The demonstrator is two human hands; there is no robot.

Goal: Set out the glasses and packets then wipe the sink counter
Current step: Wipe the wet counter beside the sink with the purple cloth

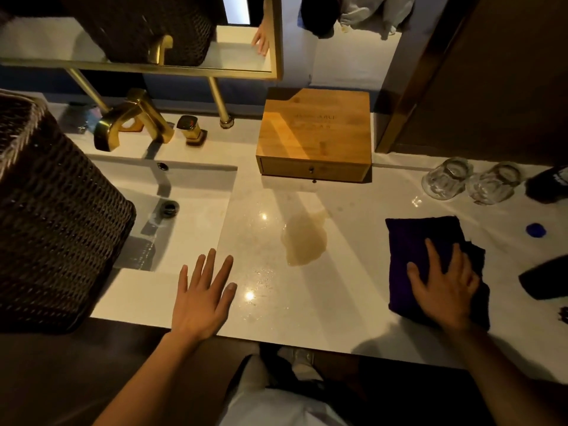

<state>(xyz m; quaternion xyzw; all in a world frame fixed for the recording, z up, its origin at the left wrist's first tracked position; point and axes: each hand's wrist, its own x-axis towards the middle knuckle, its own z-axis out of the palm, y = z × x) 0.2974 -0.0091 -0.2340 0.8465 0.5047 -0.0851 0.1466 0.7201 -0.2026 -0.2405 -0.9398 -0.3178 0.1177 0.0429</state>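
Observation:
A folded dark purple cloth [421, 238] lies on the pale counter [338, 302] at the right. My right hand [442, 279] presses flat on its near half, fingers spread. My left hand [204, 295] rests open, palm down, on the counter's front part beside the sink [184, 229]. A brownish puddle [304, 238] sits on the counter between the two hands. Two clear glasses [445, 178] [493, 186] stand upside down at the back right. A wooden drawer box [316, 138] stands against the wall behind the puddle.
A dark wicker basket [52, 210] fills the left side over the sink edge. A gold tap [129, 118] and gold handle [190, 127] stand behind the basin. A blue cap [535, 230] and dark objects [547, 184] lie at the far right. A gold-framed mirror [246, 56] hangs above.

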